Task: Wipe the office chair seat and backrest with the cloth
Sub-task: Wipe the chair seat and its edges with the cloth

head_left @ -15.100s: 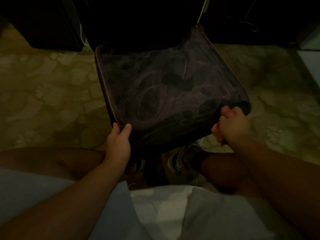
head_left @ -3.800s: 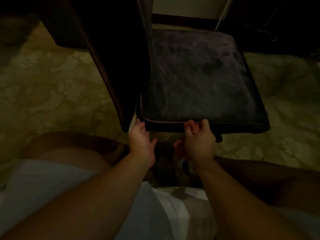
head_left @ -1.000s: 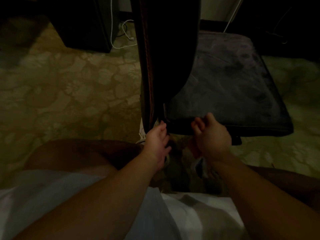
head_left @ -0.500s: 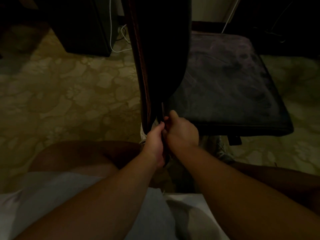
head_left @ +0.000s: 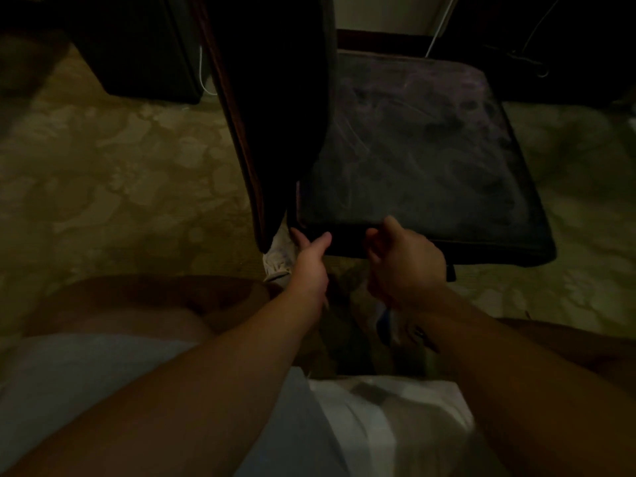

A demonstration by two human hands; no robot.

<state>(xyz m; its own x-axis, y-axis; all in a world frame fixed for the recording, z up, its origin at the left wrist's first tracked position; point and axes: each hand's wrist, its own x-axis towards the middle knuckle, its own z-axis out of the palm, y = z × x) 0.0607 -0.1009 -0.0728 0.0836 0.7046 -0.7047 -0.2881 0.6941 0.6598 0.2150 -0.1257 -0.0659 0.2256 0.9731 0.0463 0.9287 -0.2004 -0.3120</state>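
Head view: my left hand [head_left: 309,259] pinches the near edge of the dusty, smeared, squarish chair seat [head_left: 423,160]; my right hand [head_left: 404,261] curls loosely beside it, grip unclear. The dark backrest [head_left: 275,108] rises left. No cloth visible.

No writing, label, brand or number can be read anywhere in this dim view. The chair seat [head_left: 420,160] carries only pale smears, not lettering.
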